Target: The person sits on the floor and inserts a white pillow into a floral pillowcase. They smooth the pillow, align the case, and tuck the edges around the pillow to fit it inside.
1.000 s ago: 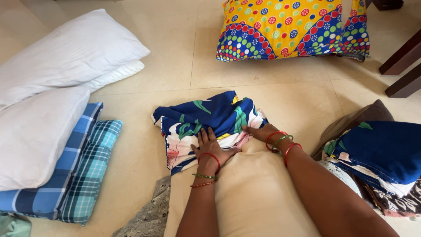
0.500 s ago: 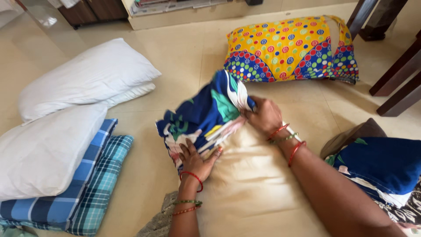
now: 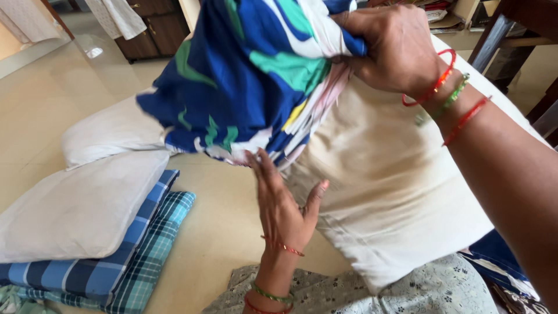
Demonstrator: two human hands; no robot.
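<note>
Right hand (image 3: 392, 49), top centre of the frame: closed tight on the bunched edge of a blue floral pillowcase (image 3: 250, 81), held up. Pillowcase hanging over the top end of a cream pillow (image 3: 389, 192), which fills the centre and right, tilted upward. Left hand (image 3: 285, 209), lower centre: open, fingers spread and pointing up, fingertips at the lower hem of the pillowcase, palm beside the pillow's left edge. At left on the floor: white pillows (image 3: 81, 203) stacked on a blue checked pillow (image 3: 116, 273).
</note>
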